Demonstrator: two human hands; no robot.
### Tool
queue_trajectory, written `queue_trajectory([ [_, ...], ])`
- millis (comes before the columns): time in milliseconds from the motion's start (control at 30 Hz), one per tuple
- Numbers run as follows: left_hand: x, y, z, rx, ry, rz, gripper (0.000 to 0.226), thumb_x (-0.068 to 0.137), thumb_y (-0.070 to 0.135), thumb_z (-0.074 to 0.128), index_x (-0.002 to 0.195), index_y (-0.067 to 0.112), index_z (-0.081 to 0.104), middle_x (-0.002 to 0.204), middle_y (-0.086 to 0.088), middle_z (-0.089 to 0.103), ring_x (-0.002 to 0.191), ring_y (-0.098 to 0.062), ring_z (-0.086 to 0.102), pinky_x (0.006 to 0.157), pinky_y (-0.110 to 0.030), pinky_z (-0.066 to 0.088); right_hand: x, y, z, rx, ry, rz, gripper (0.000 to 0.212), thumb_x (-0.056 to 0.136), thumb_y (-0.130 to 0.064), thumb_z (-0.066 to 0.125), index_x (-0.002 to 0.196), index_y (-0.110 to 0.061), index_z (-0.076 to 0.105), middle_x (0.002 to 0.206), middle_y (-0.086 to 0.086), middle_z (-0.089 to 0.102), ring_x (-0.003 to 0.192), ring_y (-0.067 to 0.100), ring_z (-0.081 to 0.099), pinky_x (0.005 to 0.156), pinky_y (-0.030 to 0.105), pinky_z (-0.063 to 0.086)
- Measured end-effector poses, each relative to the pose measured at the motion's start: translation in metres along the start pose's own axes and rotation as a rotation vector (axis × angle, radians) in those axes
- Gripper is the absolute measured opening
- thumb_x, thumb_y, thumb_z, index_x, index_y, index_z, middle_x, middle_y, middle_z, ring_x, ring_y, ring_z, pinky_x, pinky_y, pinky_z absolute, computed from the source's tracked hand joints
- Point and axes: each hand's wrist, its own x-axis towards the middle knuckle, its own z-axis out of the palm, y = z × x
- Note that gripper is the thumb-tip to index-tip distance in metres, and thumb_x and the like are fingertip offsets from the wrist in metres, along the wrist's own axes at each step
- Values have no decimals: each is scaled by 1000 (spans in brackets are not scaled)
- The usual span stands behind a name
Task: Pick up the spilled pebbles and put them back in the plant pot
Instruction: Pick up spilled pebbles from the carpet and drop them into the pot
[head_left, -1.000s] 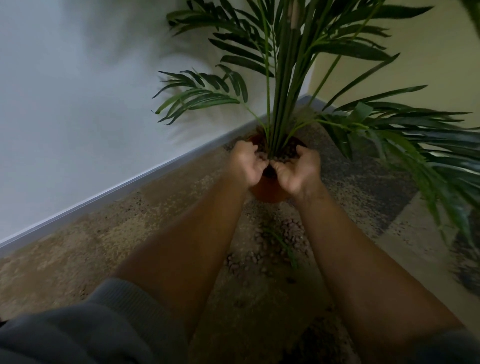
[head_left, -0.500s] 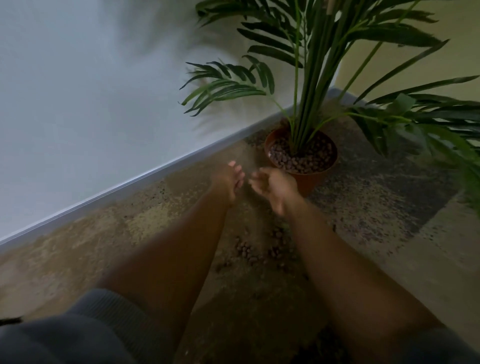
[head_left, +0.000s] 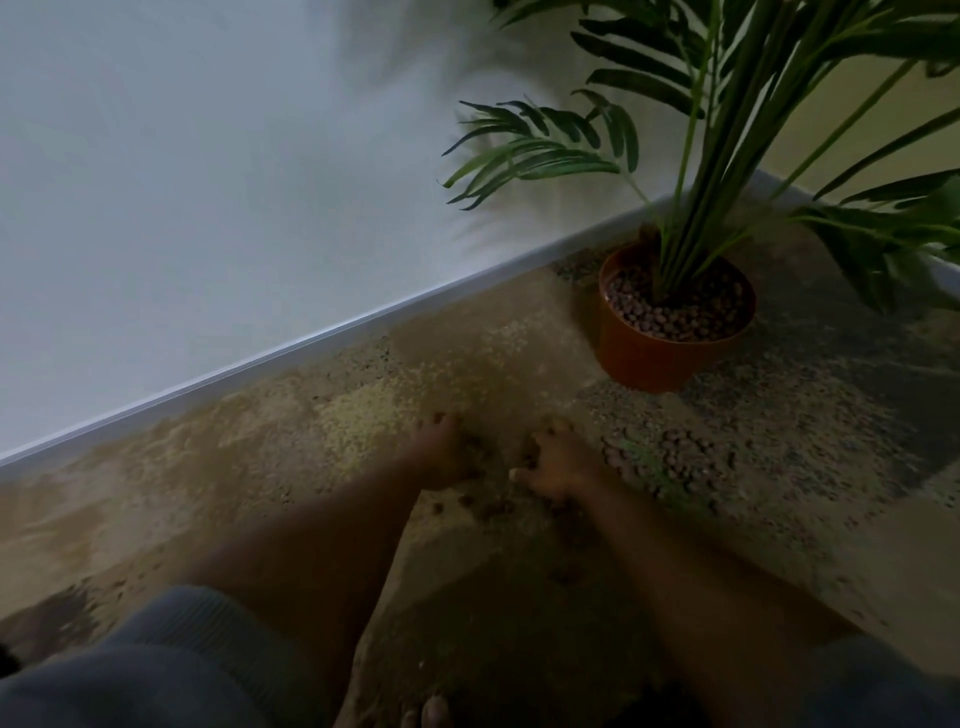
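Mottled brown carpet (head_left: 322, 426) runs up to a pale wall with a white skirting board (head_left: 311, 340); lighting is dim and the frame is blurred. An orange plant pot (head_left: 649, 358) stands far right, near the corner, holding a green palm (head_left: 727, 130) and already topped with pebbles around the stems. Both hands are lowered to the floor, near of the pot and well apart from it. The left hand (head_left: 441, 452) and the right hand (head_left: 558, 462) are set just beside each other with fingers curled down among loose pebbles; whether anything is actually gripped cannot be told. Spilled pebbles (head_left: 670, 454) remain scattered to the right of the right hand, with a few more (head_left: 488, 506) near of both hands. Task is judged partly done: the pot looks well filled, but a fair scatter remains to be gathered and carried across.
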Motion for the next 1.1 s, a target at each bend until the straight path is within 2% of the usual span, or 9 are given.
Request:
queue_trajectory([
  [133, 4, 6, 20, 31, -19, 10, 101, 70, 54, 74, 150, 22, 21, 155, -7, 21, 140, -32, 22, 113, -48, 30, -3, -5, 9, -76, -25, -124, 69, 79, -52, 71, 134, -16, 53, 151, 6, 26, 133, 29, 37, 106, 42, 40],
  [300, 2, 21, 32, 77, -73, 106, 115, 59, 59, 80, 149, 16, 22, 152, -10, 21, 141, -34, 20, 113, -49, 31, -6, 1, 16, -58, 52, -244, 37, 87, -32, 68, 121, -21, 58, 132, 2, 43, 125, 23, 40, 100, 37, 42],
  [400, 0, 23, 34, 82, -91, 130, 104, 63, 53, 81, 145, 15, 30, 150, -12, 23, 139, -33, 23, 112, -46, 32, -9, 10, 19, -51, 79, -300, 30, 89, -27, 66, 117, -22, 58, 127, -1, 45, 118, 20, 43, 94, 33, 42],
  [533, -1, 26, 32, 43, -108, 181, 56, 74, 42, 77, 120, 21, 55, 142, -8, 34, 135, -28, 30, 106, -40, 35, -11, 12, 21, -22, 57, -304, 27, 88, -24, 66, 114, -24, 58, 125, -2, 44, 115, 22, 48, 93, 35, 45],
  [667, 2, 28, 35, -29, -67, 229, 23, 81, 25, 70, 103, 21, 66, 118, -3, 57, 115, -21, 51, 84, -25, 40, -12, 14, 22, 57, 59, -290, 19, 88, -23, 63, 107, -24, 63, 113, -2, 43, 103, 21, 52, 87, 35, 47],
  [767, 1, 30, 34, -103, -65, 170, 14, 84, 16, 63, 96, 19, 70, 101, -2, 66, 96, -20, 63, 74, -25, 44, -11, 14, 22, 55, 53, -266, 19, 88, -23, 64, 107, -21, 65, 112, 1, 43, 99, 18, 50, 86, 33, 47],
  [900, -1, 36, 32, -153, -64, 110, 14, 85, 26, 58, 87, 19, 70, 91, -4, 69, 85, -19, 64, 69, -25, 43, -10, 11, 23, 134, 98, -198, 14, 85, -23, 64, 98, -23, 64, 110, 3, 47, 98, 20, 53, 79, 28, 43],
  [967, -1, 36, 34, -241, -57, 47, 12, 83, 25, 59, 83, 20, 70, 90, -4, 69, 82, -19, 64, 67, -25, 45, -9, 9, 23, 305, 128, -105, 9, 83, -20, 66, 91, -22, 64, 101, 2, 55, 91, 21, 59, 74, 30, 47],
  [1100, -1, 38, 34, -572, -78, -145, 13, 85, 17, 57, 83, 19, 70, 87, -5, 68, 78, -18, 62, 70, -30, 52, -9, 3, 11, 928, 65, 235, 6, 86, -12, 63, 88, -18, 64, 89, 4, 68, 76, 17, 69, 73, 34, 59],
])
